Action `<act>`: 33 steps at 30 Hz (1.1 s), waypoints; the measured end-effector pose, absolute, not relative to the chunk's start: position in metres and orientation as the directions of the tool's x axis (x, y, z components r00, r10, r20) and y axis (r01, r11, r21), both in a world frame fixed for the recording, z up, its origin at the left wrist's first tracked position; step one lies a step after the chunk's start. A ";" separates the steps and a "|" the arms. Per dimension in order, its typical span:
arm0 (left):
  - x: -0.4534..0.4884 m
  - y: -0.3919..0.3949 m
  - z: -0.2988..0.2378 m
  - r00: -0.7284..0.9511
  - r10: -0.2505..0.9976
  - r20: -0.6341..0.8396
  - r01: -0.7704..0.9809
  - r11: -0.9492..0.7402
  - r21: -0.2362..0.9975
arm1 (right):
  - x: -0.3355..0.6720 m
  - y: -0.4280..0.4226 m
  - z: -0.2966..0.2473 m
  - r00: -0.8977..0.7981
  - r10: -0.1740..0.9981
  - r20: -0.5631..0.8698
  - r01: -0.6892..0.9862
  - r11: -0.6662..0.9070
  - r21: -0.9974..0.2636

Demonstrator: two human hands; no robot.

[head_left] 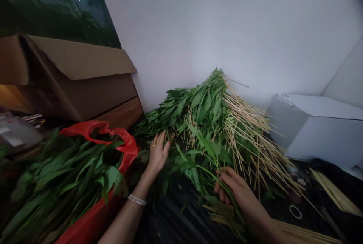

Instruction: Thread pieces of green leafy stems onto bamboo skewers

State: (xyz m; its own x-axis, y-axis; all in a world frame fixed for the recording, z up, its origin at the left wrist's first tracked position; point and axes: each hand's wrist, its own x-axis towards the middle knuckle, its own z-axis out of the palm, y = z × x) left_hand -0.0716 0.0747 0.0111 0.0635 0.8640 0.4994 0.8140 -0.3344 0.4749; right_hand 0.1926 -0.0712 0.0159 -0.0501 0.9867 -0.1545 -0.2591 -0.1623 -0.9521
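My left hand reaches toward the near side of the leafy pile, its fingers stretched out and holding nothing. A ring and a silver bracelet show on that arm. My right hand is closed around a leafy green stem, whose leaves point up and left while its lower end trails past my wrist. Beyond both hands rises a heap of leafy stalks skewered or bundled with thin wooden sticks; which of these I cannot tell. Loose leaves lie between my hands.
A red plastic bag full of long green leaves stands at left. Behind it is an open cardboard box. A white box sits at right, near a ring-shaped roll and more sticks. Black sheeting covers the floor.
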 end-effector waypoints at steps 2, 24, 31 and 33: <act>-0.070 0.063 0.036 0.014 0.799 0.601 0.676 -0.451 0.583 | 0.191 -0.071 0.016 -0.044 0.987 -0.157 -0.229 -0.163 -0.960; -0.012 -0.035 0.062 0.325 0.560 0.762 0.586 -0.752 0.303 | 0.185 -0.076 0.015 -0.040 0.993 -0.115 -0.188 -0.121 -0.975; -0.017 -0.042 0.050 0.462 0.480 0.746 0.611 -0.782 0.124 | 0.186 -0.077 0.020 -0.036 0.999 -0.003 -0.173 -0.009 -0.985; -0.019 -0.044 0.045 0.441 0.468 0.766 0.608 -0.783 0.129 | 0.187 -0.077 0.020 -0.026 0.999 0.020 -0.160 0.015 -0.987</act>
